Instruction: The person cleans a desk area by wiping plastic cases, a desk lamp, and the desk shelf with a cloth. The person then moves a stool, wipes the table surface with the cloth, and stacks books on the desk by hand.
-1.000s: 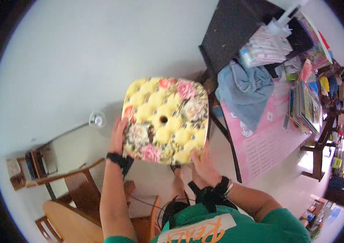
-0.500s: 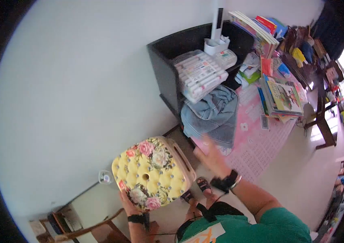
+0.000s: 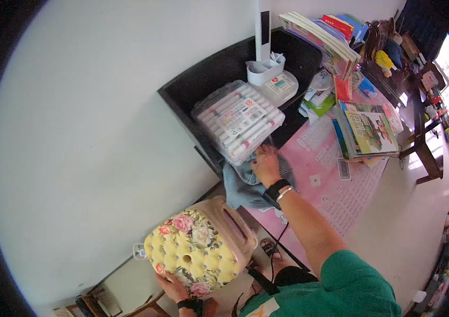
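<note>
Home study area, pink desk mat (image 3: 335, 195), stacked books (image 3: 369, 132), boxed markers (image 3: 240, 119)

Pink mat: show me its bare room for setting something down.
Free: the pink mat between the denim and the book stack. Crowded: the black shelf with marker case and white caddy, and the denim's corner under the right hand.

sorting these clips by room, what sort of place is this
Probably a study corner in a home: a pink-topped desk against the wall, a stack of books on it, and a clear case of pens.
</note>
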`<act>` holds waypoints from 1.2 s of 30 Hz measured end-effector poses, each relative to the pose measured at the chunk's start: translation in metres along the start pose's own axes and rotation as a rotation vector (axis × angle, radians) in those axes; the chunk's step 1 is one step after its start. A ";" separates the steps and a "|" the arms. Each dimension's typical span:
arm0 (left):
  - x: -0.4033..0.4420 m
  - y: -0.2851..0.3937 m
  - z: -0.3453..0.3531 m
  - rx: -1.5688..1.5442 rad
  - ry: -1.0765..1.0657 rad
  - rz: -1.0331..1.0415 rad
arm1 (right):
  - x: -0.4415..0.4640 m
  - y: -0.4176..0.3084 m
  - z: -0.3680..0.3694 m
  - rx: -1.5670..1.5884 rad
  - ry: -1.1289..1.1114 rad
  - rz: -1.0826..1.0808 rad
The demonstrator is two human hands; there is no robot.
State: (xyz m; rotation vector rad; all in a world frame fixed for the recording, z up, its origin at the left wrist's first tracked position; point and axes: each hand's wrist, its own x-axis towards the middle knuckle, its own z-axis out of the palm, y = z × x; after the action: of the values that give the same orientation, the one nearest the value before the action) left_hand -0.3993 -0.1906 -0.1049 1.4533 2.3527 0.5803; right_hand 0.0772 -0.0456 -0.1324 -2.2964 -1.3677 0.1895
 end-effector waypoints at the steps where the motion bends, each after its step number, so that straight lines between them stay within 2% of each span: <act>1: -0.003 0.004 -0.004 -0.032 -0.018 -0.015 | -0.002 0.004 -0.003 0.073 0.024 0.010; 3: -0.003 0.019 -0.006 -0.111 -0.039 -0.041 | 0.009 0.015 -0.019 0.159 0.166 0.030; 6: 0.001 0.001 0.003 -0.206 -0.043 -0.072 | 0.043 0.063 -0.053 0.116 0.381 0.083; 8: 0.001 -0.001 0.004 -0.305 -0.060 -0.074 | 0.062 0.089 -0.037 -0.014 0.378 0.094; 11: 0.004 -0.013 0.004 -0.068 -0.009 -0.002 | 0.061 0.082 -0.038 -0.233 0.344 0.080; 14: 0.012 -0.033 0.013 -0.288 -0.060 0.069 | 0.060 0.075 -0.047 -0.093 0.190 0.003; 16: 0.001 -0.008 0.002 -0.164 -0.056 0.033 | 0.047 0.062 -0.032 -0.078 0.061 -0.110; 17: -0.001 0.011 -0.001 -0.109 -0.043 0.017 | 0.043 0.052 -0.025 -0.063 0.006 -0.177; 18: -0.004 0.024 -0.005 -0.182 -0.070 -0.004 | 0.032 0.041 -0.022 0.019 0.075 -0.290; 20: -0.010 0.041 -0.008 -0.166 -0.040 -0.014 | 0.016 0.027 -0.018 0.089 -0.041 -0.446; 22: -0.010 0.036 -0.008 -0.187 -0.017 -0.014 | -0.004 0.014 -0.022 0.156 -0.090 -0.626; 26: 0.005 -0.011 0.004 -0.163 -0.023 0.060 | -0.053 -0.002 -0.042 0.337 -0.474 -0.903; 29: 0.003 -0.007 0.003 -0.054 0.038 0.079 | -0.107 -0.012 -0.068 0.374 -0.717 -1.123; 32: -0.003 0.013 -0.006 -0.027 0.010 0.063 | -0.119 -0.014 -0.110 0.540 -0.772 -0.886; 34: -0.004 0.016 -0.009 -0.130 -0.030 0.080 | -0.099 -0.006 -0.135 0.556 -0.587 -0.659; 36: -0.002 0.009 -0.008 -0.135 -0.031 0.081 | -0.072 0.014 -0.133 0.380 -0.313 -0.271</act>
State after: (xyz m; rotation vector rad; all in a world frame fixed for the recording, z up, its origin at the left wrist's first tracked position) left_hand -0.3953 -0.1901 -0.0937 1.4914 2.1939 0.7181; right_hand 0.0984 -0.1547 -0.0287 -1.8009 -1.6153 0.6811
